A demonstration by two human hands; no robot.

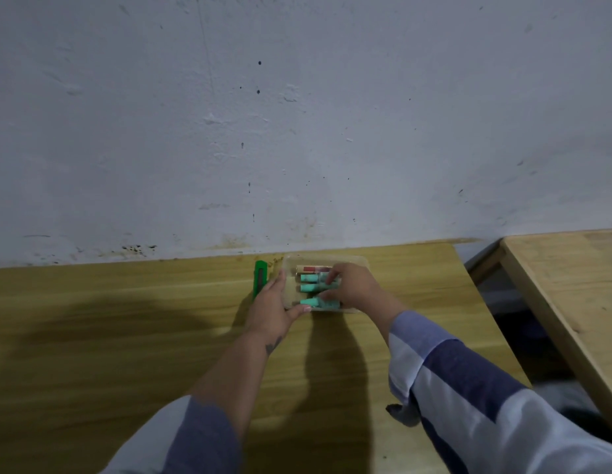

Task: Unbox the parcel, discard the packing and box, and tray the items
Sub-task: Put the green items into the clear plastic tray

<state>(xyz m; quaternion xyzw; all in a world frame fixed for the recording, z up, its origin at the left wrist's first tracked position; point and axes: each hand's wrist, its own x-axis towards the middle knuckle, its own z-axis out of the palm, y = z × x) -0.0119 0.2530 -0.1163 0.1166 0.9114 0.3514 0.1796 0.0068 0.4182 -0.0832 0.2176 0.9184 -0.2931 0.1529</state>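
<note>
A clear plastic tray (332, 258) stands on the wooden table near the wall. Inside it lie several small tubes: teal-capped ones (311, 278) and a red-and-tan one (313, 268) at the far side. My left hand (273, 309) grips the tray's left near corner, thumb on the front rim. My right hand (349, 285) reaches into the tray from the right, its fingers pinching a teal tube (318, 302) at the near side. No box or packing is in view.
A green utility knife (260, 276) lies on the table (126, 336) just left of the tray, beside my left hand. A grey wall rises behind. A second wooden table (571, 285) stands to the right across a dark gap.
</note>
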